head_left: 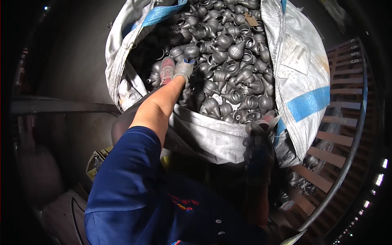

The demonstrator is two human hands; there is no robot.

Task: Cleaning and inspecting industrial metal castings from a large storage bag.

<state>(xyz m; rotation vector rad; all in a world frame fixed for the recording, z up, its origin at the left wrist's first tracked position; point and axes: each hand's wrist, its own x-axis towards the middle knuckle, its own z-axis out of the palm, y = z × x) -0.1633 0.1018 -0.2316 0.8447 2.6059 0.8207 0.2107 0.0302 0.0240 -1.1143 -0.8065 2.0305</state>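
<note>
My left arm reaches into a large white woven bulk bag (pixel 302 73) filled with dark grey, bulb-shaped metal castings (pixel 218 73). My left hand (pixel 185 70), in a pale glove with blue fingertips, has its fingers extended towards a round casting (pixel 191 50); whether they touch it is unclear. A pink laced shoe (pixel 167 71) is beside that hand, on the castings, at the end of a dark trouser leg. At the bag's near rim, my right hand (pixel 258 152) wears a dark glove and is in deep shadow. Its fingers, and anything in them, cannot be made out.
A reddish object (pixel 268 118) is at the bag's near right rim, partly covered. Brown cardboard (pixel 251 19) lies among the castings. A slatted rack (pixel 339 139) with a curved metal rail (pixel 354 149) stands right, more castings (pixel 300 183) behind it. A metal ledge (pixel 61 106) runs left.
</note>
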